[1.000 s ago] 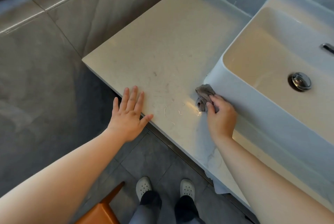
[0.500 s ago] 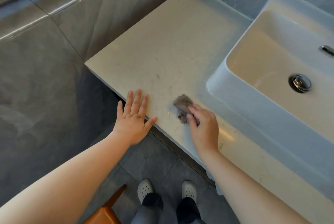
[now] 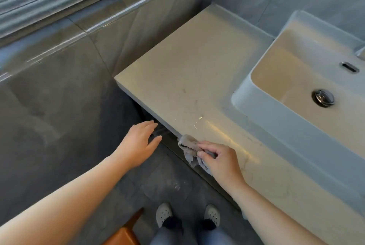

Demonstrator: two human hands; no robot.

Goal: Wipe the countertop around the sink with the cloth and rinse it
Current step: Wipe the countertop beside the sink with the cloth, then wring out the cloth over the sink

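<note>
A beige stone countertop (image 3: 189, 70) runs left of a white rectangular sink (image 3: 276, 126) with a chrome drain (image 3: 323, 98). My right hand (image 3: 221, 160) is shut on a small grey cloth (image 3: 189, 150), which hangs over the counter's front edge. My left hand (image 3: 138, 146) hovers off the counter, just in front of and below its edge, fingers apart and holding nothing. A few pale crumbs and specks (image 3: 197, 123) lie on the counter behind the cloth.
Grey tiled walls (image 3: 59, 106) close in the left and back. An orange wooden stool corner (image 3: 124, 235) shows at the bottom by my feet in white clogs (image 3: 164, 214). The sink's overflow slot (image 3: 349, 66) is on the far wall of the basin.
My right hand has dragged the cloth from beside the sink toward me to the counter's front edge. My left hand has lifted off the countertop and now hangs in front of it.
</note>
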